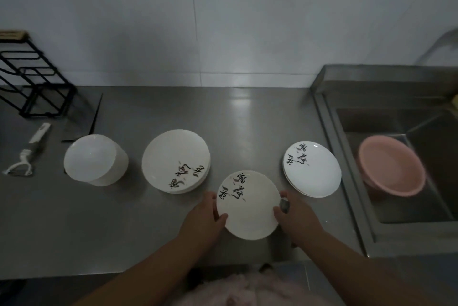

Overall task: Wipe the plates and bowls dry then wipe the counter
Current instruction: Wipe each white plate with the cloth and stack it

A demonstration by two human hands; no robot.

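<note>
2 hands, left hand [202,216] and right hand [296,214], grip plate [247,209] (thumbs on rim).

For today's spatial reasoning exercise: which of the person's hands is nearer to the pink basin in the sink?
Right. The right hand grips the held plate's edge on the side toward the pink basin; the left hand grips the opposite edge, farther away.

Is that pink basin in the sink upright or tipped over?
Tipped. The pink plastic basin leans on its side against the steel sink wall, its open mouth facing left.
</note>
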